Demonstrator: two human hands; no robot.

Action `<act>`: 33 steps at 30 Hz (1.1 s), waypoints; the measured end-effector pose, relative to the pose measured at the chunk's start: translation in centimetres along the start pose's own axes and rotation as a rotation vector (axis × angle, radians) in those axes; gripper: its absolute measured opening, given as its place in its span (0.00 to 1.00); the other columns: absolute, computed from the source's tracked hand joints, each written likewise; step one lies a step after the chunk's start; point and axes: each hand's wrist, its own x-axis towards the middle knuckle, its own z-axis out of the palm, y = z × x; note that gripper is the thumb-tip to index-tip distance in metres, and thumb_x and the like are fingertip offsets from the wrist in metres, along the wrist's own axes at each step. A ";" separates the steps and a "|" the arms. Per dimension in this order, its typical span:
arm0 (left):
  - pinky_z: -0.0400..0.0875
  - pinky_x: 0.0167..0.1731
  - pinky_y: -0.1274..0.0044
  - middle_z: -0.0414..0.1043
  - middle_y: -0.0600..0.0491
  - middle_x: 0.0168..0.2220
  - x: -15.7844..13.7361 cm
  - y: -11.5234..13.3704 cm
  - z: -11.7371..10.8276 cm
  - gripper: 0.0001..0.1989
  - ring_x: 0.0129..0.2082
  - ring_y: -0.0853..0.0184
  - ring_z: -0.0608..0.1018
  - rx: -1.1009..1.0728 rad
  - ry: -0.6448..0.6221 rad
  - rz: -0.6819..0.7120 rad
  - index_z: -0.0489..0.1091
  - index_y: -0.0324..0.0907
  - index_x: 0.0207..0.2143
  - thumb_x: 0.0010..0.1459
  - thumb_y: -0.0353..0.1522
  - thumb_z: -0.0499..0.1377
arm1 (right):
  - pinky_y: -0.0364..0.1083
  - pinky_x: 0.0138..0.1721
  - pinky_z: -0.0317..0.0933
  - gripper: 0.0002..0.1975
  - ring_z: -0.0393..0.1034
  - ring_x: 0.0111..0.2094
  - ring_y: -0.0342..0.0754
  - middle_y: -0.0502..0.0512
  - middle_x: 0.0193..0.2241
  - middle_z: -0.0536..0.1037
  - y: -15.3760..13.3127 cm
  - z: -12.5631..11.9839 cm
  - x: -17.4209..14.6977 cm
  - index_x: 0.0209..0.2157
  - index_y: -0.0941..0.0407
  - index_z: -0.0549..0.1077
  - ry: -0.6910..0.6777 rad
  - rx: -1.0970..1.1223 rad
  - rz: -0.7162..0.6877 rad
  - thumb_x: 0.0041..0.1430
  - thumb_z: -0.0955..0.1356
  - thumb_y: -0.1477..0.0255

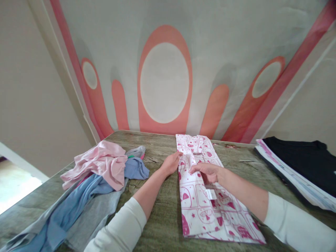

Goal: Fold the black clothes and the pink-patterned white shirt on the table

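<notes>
1. Loose pile of clothes (105, 168) sits far left on the counter (162, 224).
2. Left hand (171, 163) rests open, fingers flat on the patterned shirt (207, 203) edge at counter centre.
3. Right hand (207, 171) pinches a shirt fold; keep edges square, press flat.
4. Folded stack (301, 171) waits far right.
</notes>
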 end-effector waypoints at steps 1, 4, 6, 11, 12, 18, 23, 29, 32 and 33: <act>0.62 0.49 0.78 0.71 0.50 0.48 0.0 0.0 0.0 0.18 0.48 0.67 0.71 0.009 -0.003 0.004 0.66 0.39 0.49 0.62 0.29 0.42 | 0.42 0.32 0.67 0.01 0.71 0.24 0.43 0.50 0.19 0.74 0.3 0.2 -0.3 0.25 0.59 0.67 -0.004 0.021 0.044 0.48 0.65 0.76; 0.62 0.49 0.77 0.70 0.49 0.49 -0.1 0.0 0.0 0.18 0.48 0.66 0.71 0.065 -0.005 0.041 0.65 0.38 0.50 0.62 0.30 0.43 | 0.41 0.31 0.66 0.00 0.70 0.23 0.42 0.50 0.20 0.74 1.2 0.8 -1.2 0.25 0.59 0.67 0.011 0.052 0.086 0.47 0.65 0.77; 0.60 0.51 0.76 0.68 0.48 0.50 -0.3 0.0 0.1 0.18 0.49 0.65 0.70 0.142 -0.019 0.085 0.63 0.38 0.52 0.61 0.31 0.44 | 0.41 0.31 0.67 0.02 0.71 0.23 0.42 0.50 0.21 0.75 1.9 1.1 -2.0 0.26 0.59 0.68 0.013 0.040 0.100 0.46 0.65 0.78; 0.49 0.57 0.72 0.56 0.49 0.60 -0.5 0.1 0.3 0.21 0.59 0.65 0.58 0.404 -0.132 0.210 0.57 0.40 0.57 0.62 0.33 0.45 | 0.39 0.26 0.65 0.07 0.70 0.23 0.41 0.49 0.21 0.74 4.0 2.2 -4.0 0.27 0.59 0.68 -0.035 0.023 0.103 0.41 0.67 0.78; 0.47 0.58 0.71 0.53 0.49 0.61 -0.6 0.2 0.3 0.22 0.60 0.66 0.56 0.447 -0.155 0.211 0.56 0.41 0.58 0.62 0.34 0.44 | 0.38 0.22 0.64 0.08 0.68 0.20 0.40 0.47 0.20 0.73 4.4 2.4 -4.4 0.27 0.58 0.67 -0.041 0.011 0.093 0.41 0.68 0.77; 0.46 0.58 0.67 0.47 0.48 0.63 -1.8 1.5 -0.3 0.25 0.62 0.63 0.50 0.595 -0.216 0.172 0.50 0.41 0.61 0.64 0.39 0.40 | 0.35 0.15 0.57 0.14 0.68 0.19 0.40 0.51 0.23 0.74 5.1 1.6 -8.0 0.33 0.58 0.65 -0.180 -0.225 0.035 0.45 0.70 0.66; 0.44 0.58 0.64 0.45 0.44 0.63 -4.2 3.9 -0.2 0.30 0.62 0.59 0.49 0.665 -0.262 0.103 0.49 0.35 0.61 0.62 0.44 0.39 | 0.40 0.20 0.62 0.11 0.68 0.22 0.42 0.54 0.22 0.73 3.2 -1.2 -9.1 0.27 0.59 0.69 0.203 -0.783 -0.176 0.53 0.65 0.64; 0.42 0.59 0.64 0.42 0.45 0.64 -7.2 6.3 0.6 0.32 0.63 0.59 0.47 0.654 -0.313 0.141 0.46 0.35 0.62 0.62 0.47 0.35 | 0.53 0.54 0.55 0.19 0.61 0.53 0.51 0.61 0.51 0.69 2.6 -1.3 -5.6 0.50 0.59 0.67 0.605 -1.219 -0.780 0.59 0.59 0.69; 0.43 0.58 0.65 0.39 0.46 0.64 -8.3 6.8 0.2 0.33 0.63 0.59 0.45 0.638 -0.329 0.149 0.44 0.37 0.63 0.62 0.48 0.33 | 0.54 0.60 0.42 0.25 0.47 0.61 0.51 0.60 0.60 0.57 3.6 -0.4 -3.9 0.58 0.59 0.58 0.521 -1.383 -0.830 0.61 0.59 0.66; 0.43 0.58 0.65 0.39 0.46 0.64 -8.6 6.8 0.0 0.34 0.63 0.59 0.44 0.634 -0.332 0.154 0.43 0.37 0.63 0.62 0.48 0.33 | 0.55 0.60 0.40 0.26 0.45 0.61 0.51 0.59 0.60 0.55 4.1 -0.2 -3.6 0.59 0.59 0.57 0.495 -1.424 -0.805 0.61 0.58 0.64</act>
